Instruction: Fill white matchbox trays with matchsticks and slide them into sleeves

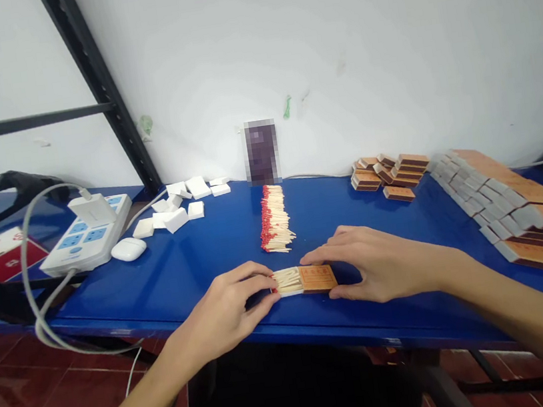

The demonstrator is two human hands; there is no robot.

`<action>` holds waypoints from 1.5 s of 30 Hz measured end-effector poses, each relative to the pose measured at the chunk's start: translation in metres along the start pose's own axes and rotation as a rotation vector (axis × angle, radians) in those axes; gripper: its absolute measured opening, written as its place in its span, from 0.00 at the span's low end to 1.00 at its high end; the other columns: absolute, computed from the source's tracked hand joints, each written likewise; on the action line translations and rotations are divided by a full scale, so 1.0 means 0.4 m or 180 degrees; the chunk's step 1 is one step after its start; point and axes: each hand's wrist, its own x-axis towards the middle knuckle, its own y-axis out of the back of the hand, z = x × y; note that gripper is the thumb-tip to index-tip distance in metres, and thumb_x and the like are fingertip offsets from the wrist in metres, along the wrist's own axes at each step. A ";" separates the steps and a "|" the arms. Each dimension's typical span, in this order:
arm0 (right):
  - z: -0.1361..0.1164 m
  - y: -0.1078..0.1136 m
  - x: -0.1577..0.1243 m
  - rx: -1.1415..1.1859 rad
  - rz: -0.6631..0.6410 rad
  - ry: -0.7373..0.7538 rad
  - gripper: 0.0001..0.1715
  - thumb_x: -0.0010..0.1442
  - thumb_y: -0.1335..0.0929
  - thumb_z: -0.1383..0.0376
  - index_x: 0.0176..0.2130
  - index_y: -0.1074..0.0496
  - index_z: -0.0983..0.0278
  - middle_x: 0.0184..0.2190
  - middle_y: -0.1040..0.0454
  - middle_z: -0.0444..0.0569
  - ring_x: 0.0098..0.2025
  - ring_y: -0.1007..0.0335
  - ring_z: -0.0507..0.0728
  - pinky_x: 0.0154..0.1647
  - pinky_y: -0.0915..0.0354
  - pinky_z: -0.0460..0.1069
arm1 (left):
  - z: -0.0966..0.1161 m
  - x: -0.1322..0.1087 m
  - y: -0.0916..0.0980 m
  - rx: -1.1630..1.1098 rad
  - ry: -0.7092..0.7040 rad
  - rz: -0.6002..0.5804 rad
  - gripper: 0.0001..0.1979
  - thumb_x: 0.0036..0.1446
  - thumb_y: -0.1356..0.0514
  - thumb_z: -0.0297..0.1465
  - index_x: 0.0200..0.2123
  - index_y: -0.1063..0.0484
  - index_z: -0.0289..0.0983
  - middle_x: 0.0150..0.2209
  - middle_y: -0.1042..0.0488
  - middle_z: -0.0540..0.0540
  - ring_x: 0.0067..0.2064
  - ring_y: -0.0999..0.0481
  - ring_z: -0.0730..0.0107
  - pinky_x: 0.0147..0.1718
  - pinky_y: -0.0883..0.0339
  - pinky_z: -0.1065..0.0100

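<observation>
A half-open matchbox (307,280) lies near the front edge of the blue table (199,261), its white tray full of matches sticking out to the left of the orange sleeve. My left hand (228,307) pinches the tray end with thumb and fingers. My right hand (378,259) grips the sleeve end, fingers curled over it. Just behind the box lies a row of loose red-tipped matches (274,220).
White inner trays (178,206) lie scattered at the back left, beside a power strip (86,233) with a cable and an earbud case (128,249). Closed orange matchboxes (391,173) are piled at the back right, and long rows of flat sleeves (509,204) at the right.
</observation>
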 end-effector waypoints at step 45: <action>0.040 -0.014 0.026 0.0669 0.0039 -0.0264 0.25 0.60 0.30 0.55 0.55 0.29 0.57 0.50 0.23 0.47 0.47 0.25 0.60 0.49 0.33 0.54 | 0.011 -0.003 0.014 -0.0215 0.0237 -0.0363 0.14 0.67 0.46 0.27 0.50 0.24 0.40 0.49 0.31 0.43 0.48 0.27 0.66 0.48 0.29 0.65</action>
